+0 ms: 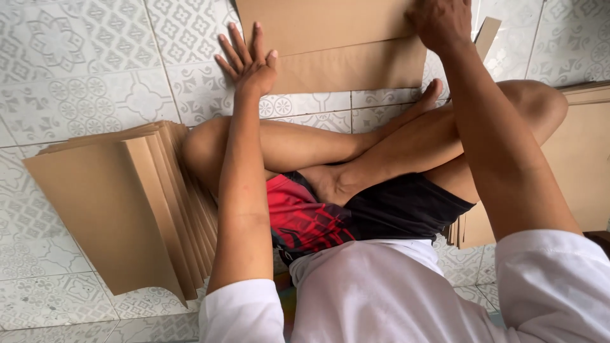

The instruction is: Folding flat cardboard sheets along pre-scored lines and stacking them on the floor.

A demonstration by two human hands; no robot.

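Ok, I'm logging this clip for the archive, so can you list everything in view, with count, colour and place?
cardboard sheet: one, brown, flat on the floor ahead of the crossed legs, under both hands
small cardboard piece: one, brown, poking out just right of the right hand
fanned cardboard stack: many sheets, count unclear, brown, on the floor at the left
cardboard pile: several sheets, brown, at the right behind the knee
tiled floor: white with grey pattern, under everything
shorts: one pair, black and red, on the lap
shirt: white, bottom of view
legs: two, bare, crossed
left hand: flat, fingers spread, on the sheet's left edge
right hand: pressing the sheet's right part
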